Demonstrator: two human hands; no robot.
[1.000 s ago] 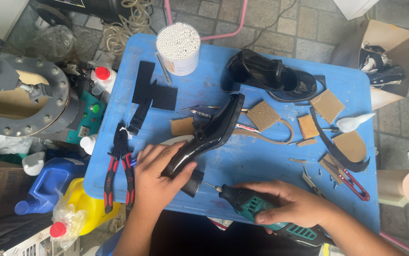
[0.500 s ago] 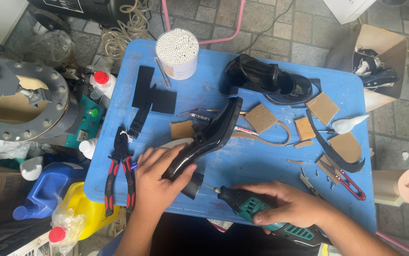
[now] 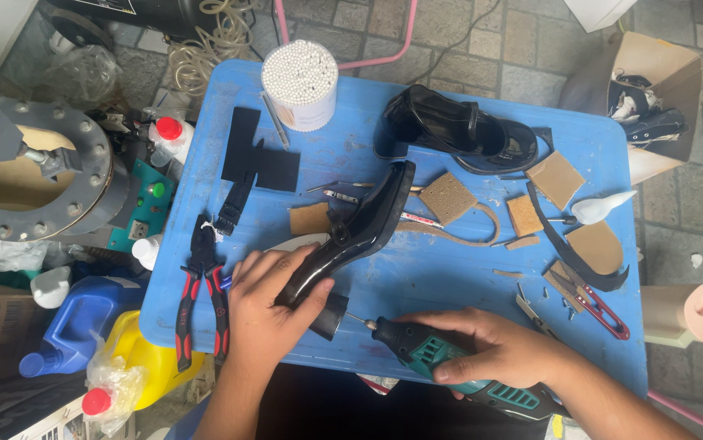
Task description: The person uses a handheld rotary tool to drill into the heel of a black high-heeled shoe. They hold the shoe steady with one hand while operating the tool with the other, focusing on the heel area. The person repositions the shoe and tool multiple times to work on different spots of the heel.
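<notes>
The left hand (image 3: 266, 314) presses down on a black high-heeled shoe (image 3: 351, 236) lying on its side near the middle of the blue counter (image 3: 449, 277), fingers wrapped over the rear part just above the heel; its grip is closed around the shoe. The right hand (image 3: 498, 350) holds a green and black rotary tool (image 3: 449, 367), grip closed on its body, with the thin bit pointing at the shoe's heel, just beside it; whether the bit touches is too small to tell.

Left of the shoe lie red-handled pliers (image 3: 201, 297), and beyond its toe end, flat black pieces (image 3: 254, 159). Past the shoe's toe stands a round tub of white sticks (image 3: 300, 81). Behind the shoe, toward the counter's far edge, sits a second black shoe (image 3: 457, 130). To the shoe's right are brown sanding blocks (image 3: 449, 198), a white glue bottle (image 3: 600, 208) and small red snips (image 3: 600, 301). Off the counter, left of the shoe, stand a blue jug (image 3: 74, 322) and a yellow jug (image 3: 144, 363).
</notes>
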